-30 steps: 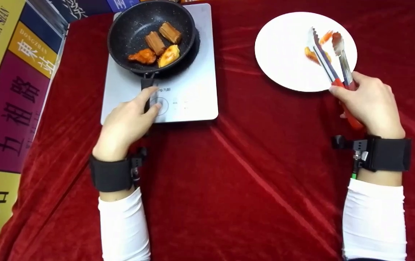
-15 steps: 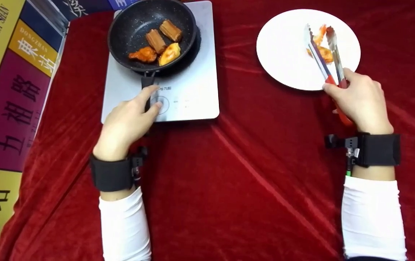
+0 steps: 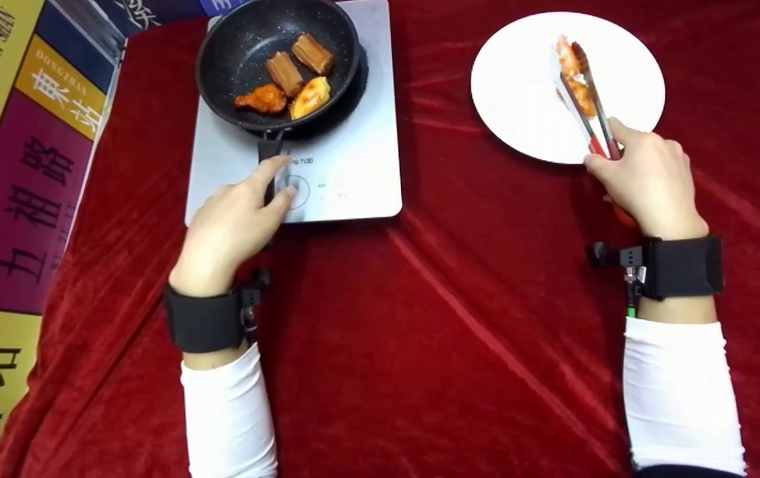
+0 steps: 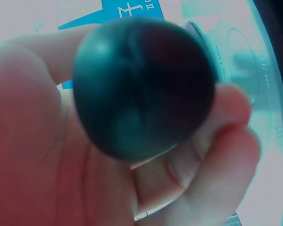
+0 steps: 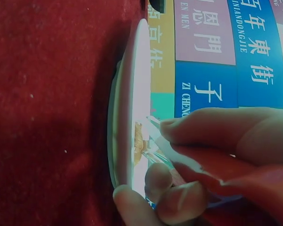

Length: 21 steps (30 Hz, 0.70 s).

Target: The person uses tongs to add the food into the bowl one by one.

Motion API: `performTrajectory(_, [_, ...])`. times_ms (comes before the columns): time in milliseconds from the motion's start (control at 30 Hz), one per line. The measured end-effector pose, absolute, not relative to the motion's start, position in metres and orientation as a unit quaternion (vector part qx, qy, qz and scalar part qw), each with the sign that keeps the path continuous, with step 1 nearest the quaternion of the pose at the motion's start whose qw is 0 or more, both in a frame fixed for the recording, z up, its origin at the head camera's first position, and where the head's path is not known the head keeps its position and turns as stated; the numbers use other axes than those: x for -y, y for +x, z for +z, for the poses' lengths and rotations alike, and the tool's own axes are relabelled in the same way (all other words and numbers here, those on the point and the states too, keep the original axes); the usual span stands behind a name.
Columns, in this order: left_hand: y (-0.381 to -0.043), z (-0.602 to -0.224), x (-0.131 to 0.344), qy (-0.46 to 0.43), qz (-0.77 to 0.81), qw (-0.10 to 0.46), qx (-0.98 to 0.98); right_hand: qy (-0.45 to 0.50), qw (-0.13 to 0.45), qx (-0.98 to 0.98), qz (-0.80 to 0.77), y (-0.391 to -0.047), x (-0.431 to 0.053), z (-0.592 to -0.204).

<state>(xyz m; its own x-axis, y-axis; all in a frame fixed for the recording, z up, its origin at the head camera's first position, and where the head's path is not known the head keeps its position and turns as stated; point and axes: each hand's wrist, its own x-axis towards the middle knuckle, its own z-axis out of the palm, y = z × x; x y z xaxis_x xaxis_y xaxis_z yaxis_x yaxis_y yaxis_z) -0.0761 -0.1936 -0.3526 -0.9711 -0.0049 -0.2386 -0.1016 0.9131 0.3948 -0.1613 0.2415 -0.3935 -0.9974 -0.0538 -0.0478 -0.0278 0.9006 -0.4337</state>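
My left hand (image 3: 230, 222) grips the black handle (image 3: 269, 150) of a frying pan (image 3: 237, 60). Up close in the left wrist view, curled fingers wrap the round handle end (image 4: 141, 89). Inside the pan lie two ribbed brown blocks (image 3: 285, 74), a reddish-brown piece (image 3: 262, 98) and a yellow browned piece (image 3: 310, 98). Over at the right, my right hand (image 3: 652, 179) squeezes metal tongs with red handles (image 3: 596, 146). Their tips flank an orange-red food piece (image 3: 567, 56) on a white plate (image 3: 509, 86); firm contact cannot be judged. A browned piece (image 3: 581, 96) lies beneath the tong arms.
The pan stands on a silver induction cooker (image 3: 360, 166). Red velvet cloth (image 3: 446, 318) covers the table, with folds between the cooker and the plate. Printed panels with large characters (image 3: 18, 219) border the left side.
My right hand has shifted left and slightly farther away. The tong arms have drawn together about the orange-red piece. The left hand keeps its grip on the pan handle.
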Motion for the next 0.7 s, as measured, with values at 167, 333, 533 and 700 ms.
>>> performTrajectory(167, [-0.0765,-0.3533,0.1937,-0.028,0.208,0.114,-0.971,-0.028,0.019,-0.975,-0.218,-0.1623,-0.2386,-0.3951])
performTrajectory(333, [-0.0764,-0.3534,0.1933,-0.031,0.210,0.118,-0.970,-0.017,0.044,-0.971,-0.232,-0.1627,-0.2385,-0.3928])
performTrajectory(533, [-0.0760,-0.3525,0.1930,-0.032,0.208,0.118,-0.970,-0.001,0.059,-0.965,-0.254,-0.1633,-0.2388,-0.3929])
performTrajectory(700, [-0.0763,-0.3513,0.1924,-0.029,0.207,0.118,-0.971,-0.009,0.051,-0.966,-0.252,-0.1642,-0.2404,-0.3960])
